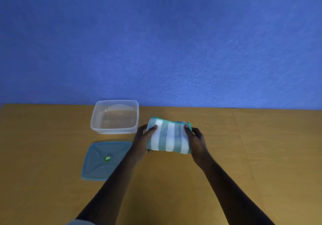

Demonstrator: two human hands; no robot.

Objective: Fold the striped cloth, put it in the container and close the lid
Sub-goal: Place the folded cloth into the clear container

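A: Nearest first. Lid (104, 160)?

B: Flat on the wooden table (244, 155), closest to the person, off to the left. Translucent blue, square with rounded corners, green sticker in the middle. Looks like thin plastic, probably light and a bit flexy; I'd take it by an edge.

A: Hands?

B: Left hand (142, 141) clasps the left end of the striped cloth (169, 136), thumb on top, the other fingers curled round the side and mostly hidden. Right hand (196, 140) does the same at the right end, thumb over the top corner. Both closed onto the fabric, one per end.

A: Cloth itself?

B: Already folded into a compact thick bundle, teal and white stripes running near to far, teal hem at the far edge. It sits mid-table, just right of the container; can't tell if it's resting on the table or slightly lifted.

A: Handling?

B: Soft, light, limp. Layers will likely spring open if one end is let go, so gripping both ends makes sense. Nothing fragile, not slippery.

A: Farthest?

B: Container (115, 116), clear, squarish, empty, open, against the blue wall (156, 42), directly behind the lid. The bundle looks small enough to fit inside. Rigid but light, so it may slide if bumped.
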